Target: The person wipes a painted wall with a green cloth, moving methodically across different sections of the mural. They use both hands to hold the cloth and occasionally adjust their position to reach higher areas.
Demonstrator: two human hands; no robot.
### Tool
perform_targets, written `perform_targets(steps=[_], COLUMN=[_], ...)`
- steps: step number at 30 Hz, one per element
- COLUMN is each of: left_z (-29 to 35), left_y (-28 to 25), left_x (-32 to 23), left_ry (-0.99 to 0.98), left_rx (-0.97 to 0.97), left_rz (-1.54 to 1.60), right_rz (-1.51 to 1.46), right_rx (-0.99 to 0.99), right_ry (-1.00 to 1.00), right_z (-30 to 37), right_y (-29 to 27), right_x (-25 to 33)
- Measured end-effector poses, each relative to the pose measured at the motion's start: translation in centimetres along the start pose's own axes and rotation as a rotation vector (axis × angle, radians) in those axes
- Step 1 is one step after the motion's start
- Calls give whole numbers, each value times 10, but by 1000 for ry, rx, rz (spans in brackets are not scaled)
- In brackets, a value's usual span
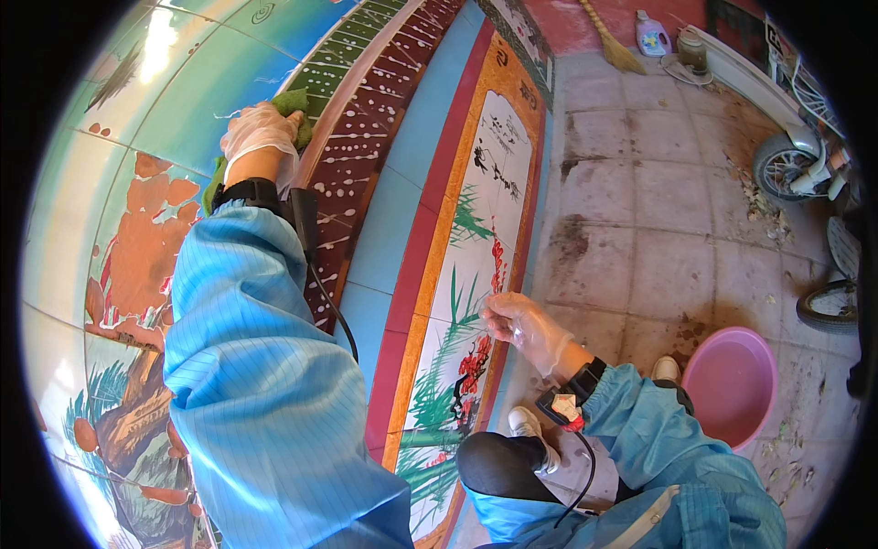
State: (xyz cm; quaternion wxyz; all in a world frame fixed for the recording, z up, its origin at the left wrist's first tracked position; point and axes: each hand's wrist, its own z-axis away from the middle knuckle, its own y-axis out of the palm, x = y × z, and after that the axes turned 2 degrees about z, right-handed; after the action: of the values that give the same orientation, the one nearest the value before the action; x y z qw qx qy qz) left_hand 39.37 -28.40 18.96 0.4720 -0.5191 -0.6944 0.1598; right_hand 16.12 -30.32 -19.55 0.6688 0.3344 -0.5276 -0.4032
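The left hand (259,135), in a clear plastic glove, grasps a green cloth (294,102) in its fingers against the painted tiled wall (206,91), beside a dark red band dotted with white (366,123). The right hand (530,331), gloved likewise, has its fingers released and loosely bent in front of a white painted panel (489,206); whether they touch it, I cannot tell. A pink basin (729,389) stands on the floor (663,206) to the right.
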Motion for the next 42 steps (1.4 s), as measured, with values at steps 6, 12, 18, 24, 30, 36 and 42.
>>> perform_targets(steps=[6,12,18,24,30,36,42], left_z=[-6,2,39,65,81,111,155], left_y=[3,4,-10,-14,-9,-2,1], left_x=[1,19,42,59,96,144,205], left_ry=[41,134,40,-46,50,144,243], left_rx=[11,-27,-27,-24,11,22,49], left_rz=[7,34,130,139,133,113,123], right_rz=[9,17,34,36,33,52,122], right_rx=[-58,-71,-89,-97,-97,-88,-191], right_ry=[-62,-115,-132,-143,-171,-193,-160], right_z=[4,23,41,54,68,76,88], right_y=[-6,-12,-11,-3,2,-4,-15], right_x=[22,26,22,7,-4,-21,-42])
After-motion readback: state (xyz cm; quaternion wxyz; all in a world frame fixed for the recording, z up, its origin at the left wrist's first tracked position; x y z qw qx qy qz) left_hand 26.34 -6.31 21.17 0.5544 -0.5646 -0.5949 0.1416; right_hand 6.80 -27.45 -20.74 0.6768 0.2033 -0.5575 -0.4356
